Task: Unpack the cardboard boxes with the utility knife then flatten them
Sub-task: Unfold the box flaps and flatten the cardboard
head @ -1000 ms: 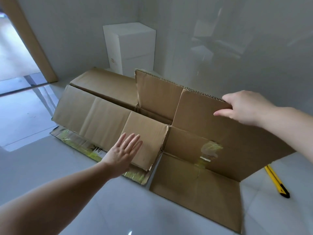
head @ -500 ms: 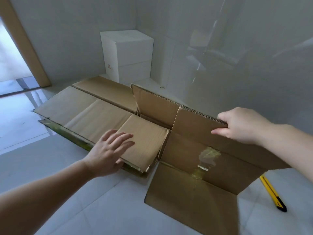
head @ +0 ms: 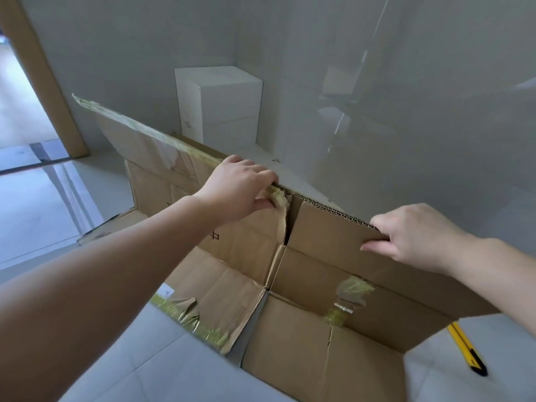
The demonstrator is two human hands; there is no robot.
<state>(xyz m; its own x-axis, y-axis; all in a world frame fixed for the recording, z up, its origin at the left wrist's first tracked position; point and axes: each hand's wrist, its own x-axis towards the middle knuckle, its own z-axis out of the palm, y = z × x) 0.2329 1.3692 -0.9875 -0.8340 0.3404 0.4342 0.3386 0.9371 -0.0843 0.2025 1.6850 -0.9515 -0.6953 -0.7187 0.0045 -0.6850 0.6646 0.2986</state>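
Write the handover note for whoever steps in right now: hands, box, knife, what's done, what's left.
Left hand grips the taped top edge of the cardboard box's raised left panel. Right hand grips the right panel's top edge. Box is cut open and partly spread on the floor, panels upright. Utility knife lies on the floor at right, untouched. Left: press the panels flat.

Soft daylight, wall glare, wide-angle distortion.
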